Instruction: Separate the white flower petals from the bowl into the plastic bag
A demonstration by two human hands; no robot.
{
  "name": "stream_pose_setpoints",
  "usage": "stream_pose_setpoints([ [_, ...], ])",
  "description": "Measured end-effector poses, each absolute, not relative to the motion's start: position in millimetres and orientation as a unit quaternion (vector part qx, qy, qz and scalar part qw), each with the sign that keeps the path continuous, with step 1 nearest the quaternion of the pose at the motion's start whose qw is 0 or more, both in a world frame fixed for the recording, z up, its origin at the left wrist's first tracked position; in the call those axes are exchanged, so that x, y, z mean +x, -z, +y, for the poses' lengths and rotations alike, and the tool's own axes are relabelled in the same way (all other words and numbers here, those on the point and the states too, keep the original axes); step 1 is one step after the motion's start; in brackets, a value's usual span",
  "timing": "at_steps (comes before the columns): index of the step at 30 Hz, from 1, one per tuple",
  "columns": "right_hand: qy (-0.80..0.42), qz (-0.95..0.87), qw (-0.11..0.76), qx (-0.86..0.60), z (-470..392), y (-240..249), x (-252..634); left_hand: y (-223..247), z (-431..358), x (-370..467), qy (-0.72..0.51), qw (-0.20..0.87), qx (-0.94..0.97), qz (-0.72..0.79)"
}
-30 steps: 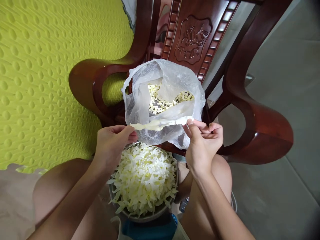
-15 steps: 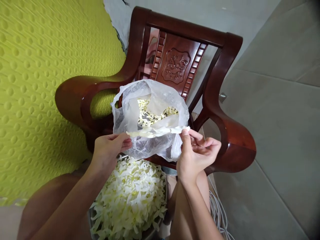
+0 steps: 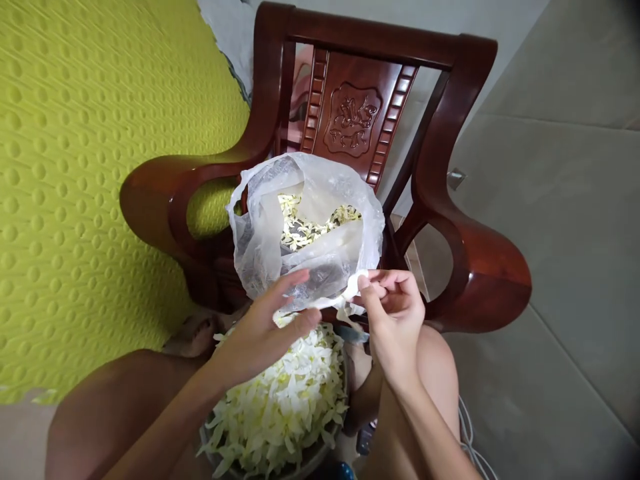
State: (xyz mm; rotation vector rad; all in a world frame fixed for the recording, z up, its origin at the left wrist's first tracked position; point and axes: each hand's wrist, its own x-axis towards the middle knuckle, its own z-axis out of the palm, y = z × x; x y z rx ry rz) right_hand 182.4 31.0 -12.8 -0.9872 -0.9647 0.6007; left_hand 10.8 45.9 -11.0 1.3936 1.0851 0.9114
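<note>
My right hand (image 3: 395, 307) pinches one end of a limp white strip (image 3: 354, 287) between thumb and fingers. The strip sags leftward, passing behind my left hand (image 3: 280, 313); whether it is cloth, paper or threaded petals I cannot make out. Thumb and forefinger of my left hand are spread apart, with no grip on the strip visible. Just beyond both hands, an open, crumpled clear plastic bag (image 3: 310, 167) has white-yellow blossoms (image 3: 300, 230) inside. Below them, between my legs, a metal bowl (image 3: 320, 460) is heaped with white flowers (image 3: 285, 400).
The bag rests on a dark red wooden armchair (image 3: 385, 40) facing me. Yellow-green embossed padding (image 3: 100, 120) fills the left side. On the right are grey tiles (image 3: 560, 233) and a coiled white cable (image 3: 470, 433) near my leg.
Earlier both hands stretched the strip straight across the bag. My left hand has opened and come closer to the right, and the strip now droops lower, towards me.
</note>
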Motion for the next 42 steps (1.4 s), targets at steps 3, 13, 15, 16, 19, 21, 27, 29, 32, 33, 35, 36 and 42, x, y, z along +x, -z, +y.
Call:
stream_pose_setpoints([
  [3,-0.326,-0.411,0.718,-0.457,33.3,12.0,182.8,20.3,41.9,18.7,-0.287,0.584,0.642,0.405],
  [13,-0.433,-0.359,0.696,-0.446,43.2,22.3,183.9,18.9,31.5,30.9,-0.219,0.641,0.622,0.393],
  [15,-0.495,-0.379,0.642,-0.446,42.1,24.5,186.4,16.5,30.3,26.5,-0.217,0.678,0.595,0.373],
  [16,-0.519,-0.398,0.609,-0.449,40.7,24.7,188.3,16.0,29.7,24.8,-0.222,0.699,0.571,0.369],
  [19,-0.548,-0.485,0.523,-0.437,34.3,21.6,195.3,16.1,27.6,21.9,-0.242,0.767,0.476,0.355],
  [21,-0.572,-0.539,0.476,-0.394,30.1,18.0,199.3,15.6,26.2,20.9,-0.253,0.799,0.435,0.331],
  [27,-0.612,-0.57,0.437,-0.331,28.3,17.1,192.0,11.9,23.5,17.6,-0.239,0.81,0.416,0.337],
  [29,-0.612,-0.554,0.446,-0.346,30.0,19.2,187.4,12.8,23.5,15.5,-0.235,0.803,0.412,0.361],
  [32,-0.641,-0.506,0.451,-0.361,31.3,22.2,184.5,13.8,23.1,12.4,-0.226,0.793,0.428,0.37],
  [33,-0.649,-0.489,0.45,-0.37,30.9,23.4,183.8,13.4,22.8,11.8,-0.209,0.791,0.447,0.361],
  [35,-0.649,-0.461,0.46,-0.394,28.5,26.7,180.3,11.8,22.7,11.6,-0.173,0.772,0.502,0.35],
  [36,-0.643,-0.448,0.47,-0.407,26.6,28.9,177.0,10.8,23.0,12.1,-0.165,0.746,0.534,0.362],
  [42,-0.636,-0.324,0.543,-0.442,22.0,38.0,155.7,17.7,22.4,19.9,-0.22,0.516,0.682,0.469],
])
